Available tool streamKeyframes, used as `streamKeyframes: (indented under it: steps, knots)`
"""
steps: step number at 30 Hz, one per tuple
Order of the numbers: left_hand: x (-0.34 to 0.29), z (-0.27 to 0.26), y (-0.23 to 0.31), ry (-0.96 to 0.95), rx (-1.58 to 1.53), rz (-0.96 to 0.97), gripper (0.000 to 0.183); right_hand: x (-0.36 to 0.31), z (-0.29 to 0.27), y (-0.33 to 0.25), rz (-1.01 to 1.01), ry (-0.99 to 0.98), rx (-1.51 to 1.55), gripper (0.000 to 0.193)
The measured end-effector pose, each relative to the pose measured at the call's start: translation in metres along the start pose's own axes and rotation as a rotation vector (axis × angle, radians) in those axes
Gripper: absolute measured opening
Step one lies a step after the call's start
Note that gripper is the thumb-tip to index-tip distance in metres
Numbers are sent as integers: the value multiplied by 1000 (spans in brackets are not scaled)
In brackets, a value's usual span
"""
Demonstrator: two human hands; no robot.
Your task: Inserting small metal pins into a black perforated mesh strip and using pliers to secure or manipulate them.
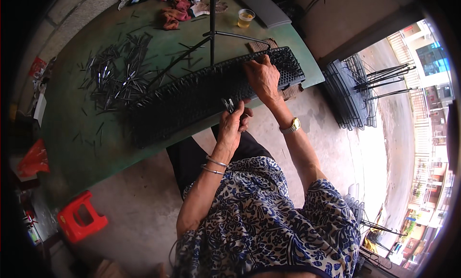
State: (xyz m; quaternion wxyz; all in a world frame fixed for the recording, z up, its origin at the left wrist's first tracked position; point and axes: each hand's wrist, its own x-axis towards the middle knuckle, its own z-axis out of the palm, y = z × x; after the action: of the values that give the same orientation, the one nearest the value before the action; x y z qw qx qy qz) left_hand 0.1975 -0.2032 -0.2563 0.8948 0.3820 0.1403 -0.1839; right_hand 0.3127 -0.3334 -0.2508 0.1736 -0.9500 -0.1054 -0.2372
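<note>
A long black mesh rack point(192, 98) lies slantwise across the near side of the green table, its grid of small holes bare at the right end. Short dark pieces stick up from much of its left and middle part. At the rack's near edge, my left hand point(233, 120) is closed round a small bunch of thin black strips point(228, 105). Over the right part of the mesh, my right hand point(263, 77) has its fingers pinched together, pointing down at the holes. What sits between those fingertips is hidden.
Loose black strips point(120, 79) are heaped on the green table point(62, 148). A dark metal stand point(212, 35) rises behind the rack. Farther back are a plastic cup point(245, 18) of yellow liquid and gloves point(180, 11). A red stool point(82, 216) and stacked wire racks point(348, 93) stand on the floor.
</note>
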Motion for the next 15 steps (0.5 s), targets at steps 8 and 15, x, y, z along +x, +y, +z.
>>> streamKeyframes:
  steps: [8,15]
  knots:
    - [1,0,5,-35,85,47,25,-17,-56,-11,99,-552,644,19]
    - [1,4,8,-166,171,-3,27,-15,-73,5,236,-862,964,21]
